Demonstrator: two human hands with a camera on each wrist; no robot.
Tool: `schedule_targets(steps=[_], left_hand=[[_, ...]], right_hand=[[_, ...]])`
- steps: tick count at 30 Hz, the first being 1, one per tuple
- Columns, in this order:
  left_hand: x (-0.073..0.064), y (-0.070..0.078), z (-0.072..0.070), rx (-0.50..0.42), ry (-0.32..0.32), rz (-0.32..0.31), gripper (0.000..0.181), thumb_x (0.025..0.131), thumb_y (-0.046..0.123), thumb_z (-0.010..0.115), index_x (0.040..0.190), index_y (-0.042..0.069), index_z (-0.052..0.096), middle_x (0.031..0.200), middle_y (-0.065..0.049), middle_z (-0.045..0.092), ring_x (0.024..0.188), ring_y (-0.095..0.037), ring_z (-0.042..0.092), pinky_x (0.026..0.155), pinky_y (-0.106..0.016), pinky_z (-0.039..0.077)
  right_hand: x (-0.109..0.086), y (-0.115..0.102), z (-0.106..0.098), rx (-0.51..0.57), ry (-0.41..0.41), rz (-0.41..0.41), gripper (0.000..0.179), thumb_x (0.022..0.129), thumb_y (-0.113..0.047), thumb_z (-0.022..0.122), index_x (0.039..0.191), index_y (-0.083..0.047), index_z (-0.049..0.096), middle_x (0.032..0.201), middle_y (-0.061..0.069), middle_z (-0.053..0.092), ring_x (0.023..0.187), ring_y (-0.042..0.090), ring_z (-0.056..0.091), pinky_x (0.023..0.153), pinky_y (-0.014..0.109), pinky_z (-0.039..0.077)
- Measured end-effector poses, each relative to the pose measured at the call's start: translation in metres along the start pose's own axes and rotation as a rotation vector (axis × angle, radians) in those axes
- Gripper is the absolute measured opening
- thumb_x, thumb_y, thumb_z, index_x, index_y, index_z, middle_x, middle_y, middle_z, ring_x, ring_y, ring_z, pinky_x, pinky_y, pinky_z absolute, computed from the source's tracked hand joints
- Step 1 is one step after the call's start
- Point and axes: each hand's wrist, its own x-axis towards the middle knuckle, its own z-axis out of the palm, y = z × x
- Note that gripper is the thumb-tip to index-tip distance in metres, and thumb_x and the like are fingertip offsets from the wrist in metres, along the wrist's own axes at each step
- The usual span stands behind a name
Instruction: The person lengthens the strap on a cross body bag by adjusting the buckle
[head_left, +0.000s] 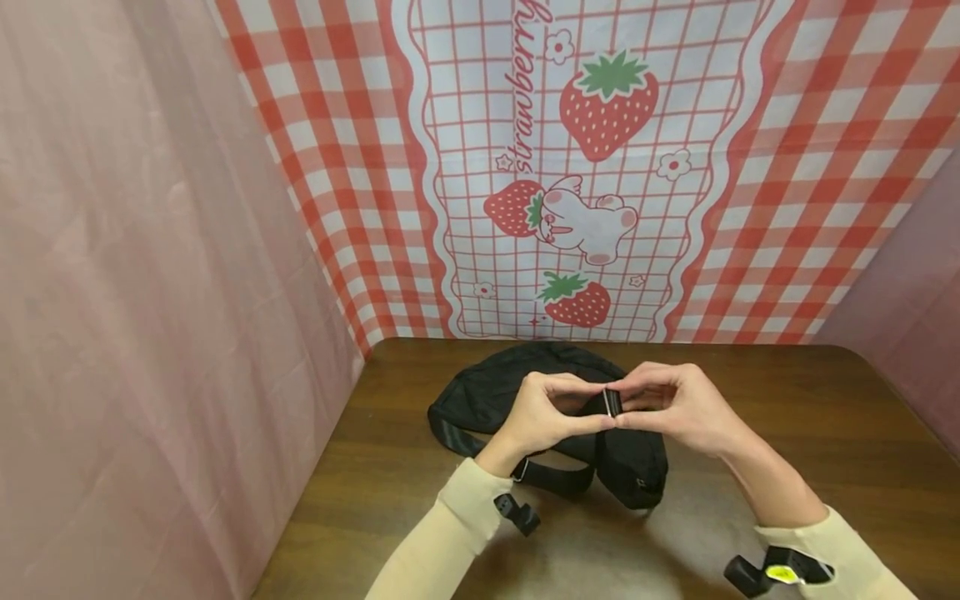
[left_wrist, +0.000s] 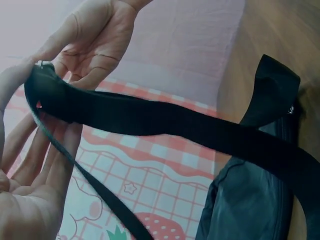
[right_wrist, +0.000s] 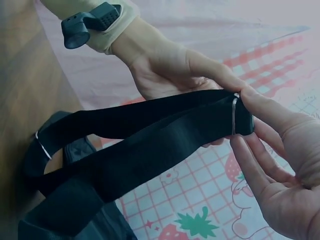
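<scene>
A black bag point(head_left: 487, 392) lies on the table with its black webbing strap point(left_wrist: 135, 115) lifted off it in a loop. Held above the bag is a strap adjuster slider point(right_wrist: 234, 117), a thin silver-coloured bar across the webbing. My left hand point(head_left: 543, 412) pinches one side of the strap at this slider between thumb and fingers. From the opposite side, my right hand point(head_left: 682, 404) pinches it the same way, with fingertips of both hands nearly meeting. A second metal piece point(right_wrist: 42, 145) shows lower on the strap.
The brown wooden table point(head_left: 787, 433) extends around the bag. Behind it hangs a red-checked strawberry cloth point(head_left: 517, 317), and a pink curtain point(head_left: 187, 292) closes off the left side. Small black cameras point(head_left: 517, 514) sit on both sleeves.
</scene>
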Motion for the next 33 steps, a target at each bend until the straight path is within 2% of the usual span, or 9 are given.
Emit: schedule_targets(steps=[5, 10, 14, 19, 25, 29, 33], left_hand=[[-0.0014, -0.0026, -0.0009, 0.133, 0.015, 0.043, 0.033, 0.083, 0.001, 0.087, 0.116, -0.003, 0.080, 0.108, -0.021, 0.081, 0.097, -0.010, 0.079, 0.084, -0.030, 0.068], [-0.0021, -0.0045, -0.0016, 0.192, 0.073, 0.090, 0.033, 0.080, 0.002, 0.089, 0.113, -0.002, 0.081, 0.105, -0.019, 0.082, 0.094, -0.013, 0.080, 0.079, -0.029, 0.069], [-0.0021, -0.0043, -0.0013, 0.209, 0.099, 0.136, 0.035, 0.079, 0.000, 0.090, 0.112, -0.003, 0.081, 0.103, -0.019, 0.082, 0.092, -0.016, 0.081, 0.078, -0.029, 0.069], [-0.0014, -0.0030, 0.0008, 0.209, 0.114, 0.170, 0.035, 0.077, -0.001, 0.090, 0.111, -0.004, 0.081, 0.103, -0.019, 0.082, 0.091, -0.020, 0.081, 0.078, -0.029, 0.069], [-0.0011, -0.0046, 0.0018, 0.241, 0.151, 0.184, 0.036, 0.076, 0.001, 0.092, 0.111, -0.001, 0.082, 0.100, -0.017, 0.083, 0.088, -0.018, 0.081, 0.075, -0.027, 0.068], [-0.0015, -0.0040, 0.0033, 0.239, 0.148, 0.184, 0.036, 0.076, 0.001, 0.092, 0.110, -0.002, 0.082, 0.101, -0.017, 0.083, 0.089, -0.017, 0.081, 0.077, -0.027, 0.068], [-0.0018, -0.0039, 0.0058, 0.223, 0.135, 0.184, 0.036, 0.075, -0.001, 0.092, 0.110, -0.003, 0.082, 0.102, -0.018, 0.082, 0.091, -0.019, 0.081, 0.079, -0.029, 0.069]], right_hand=[[-0.0002, 0.0010, -0.0006, 0.022, -0.014, 0.008, 0.030, 0.089, -0.001, 0.085, 0.118, -0.001, 0.078, 0.106, 0.002, 0.074, 0.094, 0.013, 0.077, 0.082, 0.028, 0.068], [-0.0003, 0.0000, 0.0002, 0.086, -0.005, -0.023, 0.029, 0.092, 0.005, 0.079, 0.121, 0.003, 0.073, 0.111, -0.001, 0.073, 0.097, 0.013, 0.078, 0.086, 0.029, 0.067], [0.0007, 0.0004, 0.0026, 0.094, -0.009, -0.058, 0.034, 0.092, 0.009, 0.076, 0.125, 0.004, 0.070, 0.115, -0.002, 0.073, 0.100, 0.011, 0.076, 0.088, 0.024, 0.066], [0.0017, -0.0022, 0.0063, 0.051, 0.036, -0.106, 0.035, 0.087, 0.011, 0.081, 0.120, -0.001, 0.074, 0.112, 0.001, 0.073, 0.099, 0.010, 0.075, 0.090, 0.021, 0.064], [0.0003, -0.0049, 0.0056, 0.060, 0.114, -0.121, 0.031, 0.093, 0.013, 0.073, 0.122, 0.009, 0.068, 0.115, -0.007, 0.072, 0.103, 0.005, 0.075, 0.090, 0.018, 0.063], [0.0001, -0.0033, 0.0055, 0.066, 0.091, -0.131, 0.038, 0.092, 0.014, 0.072, 0.129, 0.011, 0.064, 0.124, -0.010, 0.071, 0.107, 0.003, 0.074, 0.091, 0.017, 0.062], [-0.0001, -0.0009, 0.0067, 0.051, 0.062, -0.149, 0.039, 0.090, 0.014, 0.076, 0.127, 0.002, 0.070, 0.119, -0.007, 0.075, 0.097, 0.006, 0.074, 0.083, 0.020, 0.064]])
